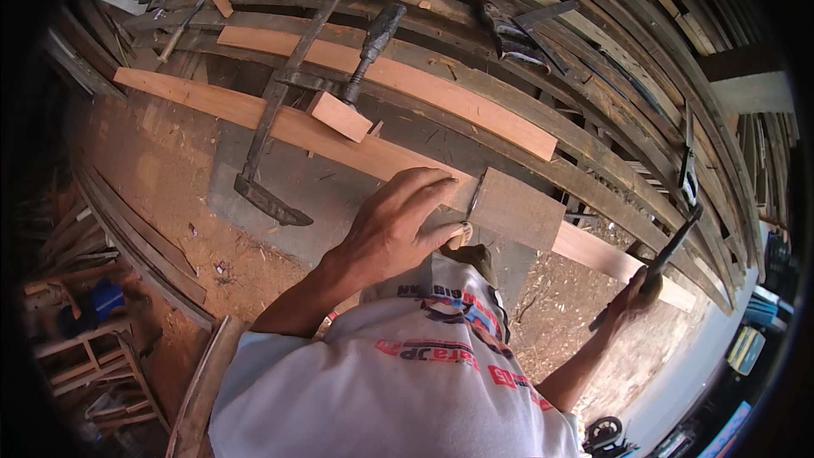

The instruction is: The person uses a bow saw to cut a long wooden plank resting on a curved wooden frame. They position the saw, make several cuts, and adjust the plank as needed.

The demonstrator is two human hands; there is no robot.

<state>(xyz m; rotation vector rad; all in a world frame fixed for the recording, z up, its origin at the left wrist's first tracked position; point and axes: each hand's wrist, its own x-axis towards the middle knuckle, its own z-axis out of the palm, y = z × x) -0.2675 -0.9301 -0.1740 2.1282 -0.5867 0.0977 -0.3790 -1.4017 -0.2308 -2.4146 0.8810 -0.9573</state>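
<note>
My left hand (394, 216) lies over a long reddish-brown board (407, 161), fingers bent. Its thumb presses by a thin metal tool (478, 193) with a yellowish end, lying across the board; its exact kind is unclear. That tool sits against the left edge of a wider, rougher wood piece (521, 208) on top of the board. My right hand (634, 298) is out to the right, closed round a long dark tool (671, 248) whose kind I cannot make out. A bar clamp (275, 102) stands across the board further left, its screw above a wood block (339, 116).
Another planed board (466, 106) lies just beyond. Many weathered planks (593, 174) are stacked at the back, with a handsaw (500, 21) on them. A black and silver tool (688, 165) rests at the right. Wooden frames (93, 356) stand at the lower left.
</note>
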